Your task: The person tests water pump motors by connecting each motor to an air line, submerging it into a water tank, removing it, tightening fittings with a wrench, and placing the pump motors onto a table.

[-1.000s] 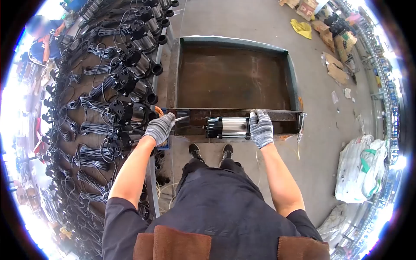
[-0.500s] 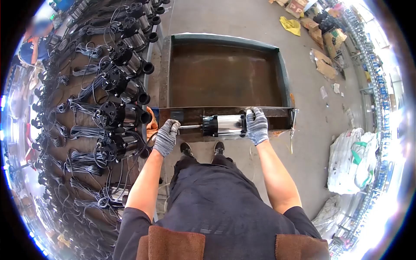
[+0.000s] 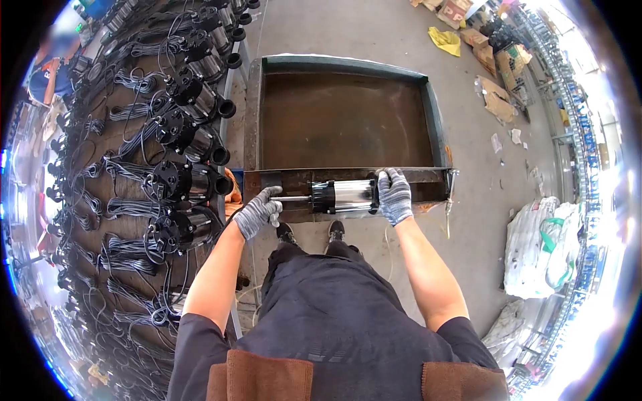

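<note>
A shiny steel pump motor (image 3: 353, 194) with black end caps lies sideways across the near ledge of a metal tank. My gloved right hand (image 3: 394, 195) grips its right end, fingers over the top. From its left end a thin metal shaft (image 3: 293, 198) sticks out. Beside the shaft's tip is my gloved left hand (image 3: 259, 212), its thumb and fingers parted; contact with the tip is hard to make out. Both gloves are grey knit.
The metal tank (image 3: 431, 100) holds shallow brownish water. Several finished-looking pumps (image 3: 190, 180) with coiled cables crowd a bench at left. A white sack (image 3: 535, 247) lies on the floor at right, cardboard and a yellow bag (image 3: 445, 41) farther back. Another person (image 3: 50, 77) is at far left.
My left hand has loosened from the shaft's tip, its fingers spreading and shifting slightly down and left. The right hand stays on the pump motor.
</note>
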The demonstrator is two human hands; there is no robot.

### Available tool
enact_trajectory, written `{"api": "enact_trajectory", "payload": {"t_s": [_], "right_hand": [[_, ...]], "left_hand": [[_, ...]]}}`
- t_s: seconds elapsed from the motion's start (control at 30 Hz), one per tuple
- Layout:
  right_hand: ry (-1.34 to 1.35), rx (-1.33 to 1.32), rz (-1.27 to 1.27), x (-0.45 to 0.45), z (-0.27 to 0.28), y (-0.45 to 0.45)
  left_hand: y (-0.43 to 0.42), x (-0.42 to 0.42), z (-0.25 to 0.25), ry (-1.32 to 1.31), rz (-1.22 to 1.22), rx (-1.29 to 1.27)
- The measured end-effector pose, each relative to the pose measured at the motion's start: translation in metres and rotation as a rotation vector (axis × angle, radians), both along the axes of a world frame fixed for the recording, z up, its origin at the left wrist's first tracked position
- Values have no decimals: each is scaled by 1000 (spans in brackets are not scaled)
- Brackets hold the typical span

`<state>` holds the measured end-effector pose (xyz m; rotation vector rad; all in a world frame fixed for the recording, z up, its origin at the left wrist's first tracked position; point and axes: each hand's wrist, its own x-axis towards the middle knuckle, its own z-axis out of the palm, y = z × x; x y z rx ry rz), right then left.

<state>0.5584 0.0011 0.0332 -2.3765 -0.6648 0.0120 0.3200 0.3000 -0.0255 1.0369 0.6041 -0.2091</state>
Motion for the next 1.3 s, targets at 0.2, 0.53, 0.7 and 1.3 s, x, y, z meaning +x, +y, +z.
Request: {"api": "enact_trajectory", "payload": {"t_s": [0.2,0.53,0.7,1.3], "right_hand": [[119,-81,26,1,7,-1],[120,-95,28,2,7,0],[110,-104,29,2,8,0],[114,-71,27,3,3,-2]], "left_hand": [[1,7,-31,-210,-193,843],[13,-1,17,20,-338,343],[4,3,-37,19,-353,881],[-5,3,0,38,-145,370]]}}
